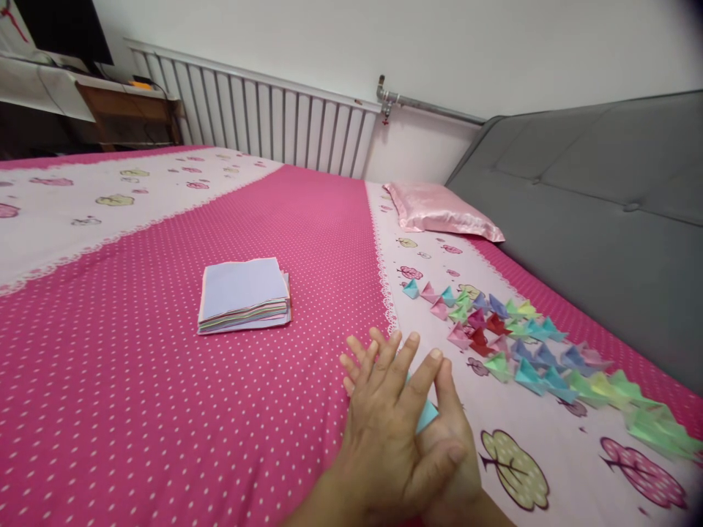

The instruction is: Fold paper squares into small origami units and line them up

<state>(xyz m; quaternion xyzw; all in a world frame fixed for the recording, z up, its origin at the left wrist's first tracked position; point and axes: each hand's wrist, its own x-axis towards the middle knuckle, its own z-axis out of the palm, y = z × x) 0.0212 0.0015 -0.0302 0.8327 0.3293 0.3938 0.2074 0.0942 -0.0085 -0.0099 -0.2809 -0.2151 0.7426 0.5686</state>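
My left hand (384, 417) lies palm down over my right hand (458, 439), which is turned palm up beneath it. Pressed between the two palms is a piece of light blue folded paper (427, 416); only a corner and a sliver of it show, so its full shape is hidden. The fingers of both hands are stretched out and partly overlap. To the right, several small folded paper boats (532, 375) in blue, green, pink, red and yellow stand in rows on the bedsheet. A stack of coloured paper sheets (244, 289), pale lilac on top, rests to the left.
The bed is covered by a pink dotted and white tree-patterned sheet (137, 410). A pink satin pillow (439, 208) lies by the grey padded headboard (593, 190). Behind stand a white radiator (263, 110), a pipe (428, 104) and a desk (126, 110) with a monitor (66, 29).
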